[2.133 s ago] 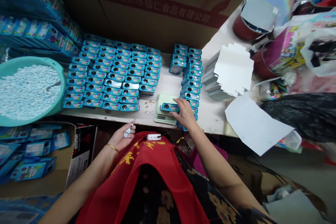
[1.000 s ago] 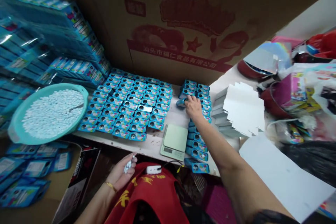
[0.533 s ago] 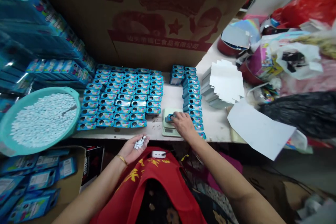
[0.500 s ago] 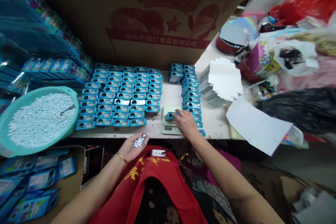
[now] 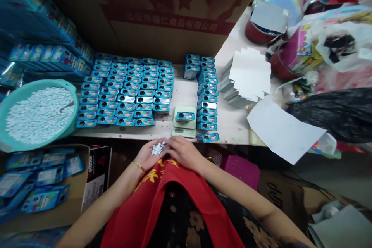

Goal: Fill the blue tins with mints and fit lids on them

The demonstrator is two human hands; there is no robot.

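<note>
My left hand (image 5: 147, 155) is cupped palm up in front of the table edge, holding a small pile of white tablets (image 5: 157, 148). Beside it, my right hand (image 5: 183, 152) reaches over with fingers together, its fingertips at the edge of that pile; whether they pinch any tablets is hidden. A single blue tin (image 5: 185, 116) lies on the pan of the pale green digital scale (image 5: 177, 124) just beyond my hands. Blue tins (image 5: 126, 104) stand in stacked rows left of the scale, and another column of tins (image 5: 207, 118) runs along its right.
A turquoise basin (image 5: 68, 124) full of white tablets, with a spoon in it, sits at the left. Below it, an open carton (image 5: 76, 197) contains blue packs. White folded boxes (image 5: 247, 73) and a loose white sheet (image 5: 283, 130) lie right. A large cardboard box (image 5: 162, 42) blocks the back.
My right hand has left the tin on the scale and come back to the tablets in my left palm. The tin now rests alone on the pan. The whole view has shifted somewhat.
</note>
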